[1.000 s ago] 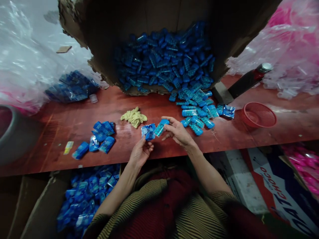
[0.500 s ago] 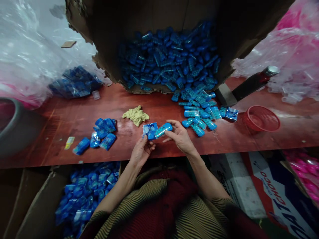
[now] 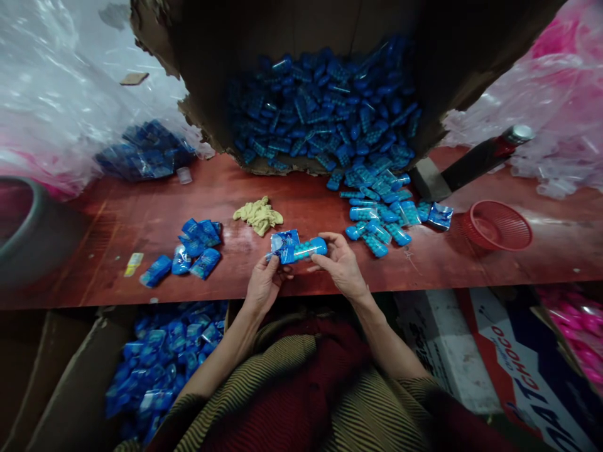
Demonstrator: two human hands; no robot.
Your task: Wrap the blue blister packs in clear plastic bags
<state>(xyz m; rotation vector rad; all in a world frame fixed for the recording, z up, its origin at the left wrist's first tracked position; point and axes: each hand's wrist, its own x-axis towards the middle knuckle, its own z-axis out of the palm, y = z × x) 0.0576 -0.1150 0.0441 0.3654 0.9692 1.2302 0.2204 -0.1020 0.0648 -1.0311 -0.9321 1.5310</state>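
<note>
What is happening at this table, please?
Someone's left hand holds a blue packet, the right hand a clear, blue-capped tube, their ends meeting; whether the tube is inside the packet is unclear. Loose tubes lie on the red table to the right, more blue packets to the left.

One held bottle (image 3: 307, 249), one held packet (image 3: 283, 245), one yellow cloth (image 3: 259, 216) and one red basket (image 3: 499, 232) show, with piled bottles (image 3: 325, 113) uncountable.
</note>
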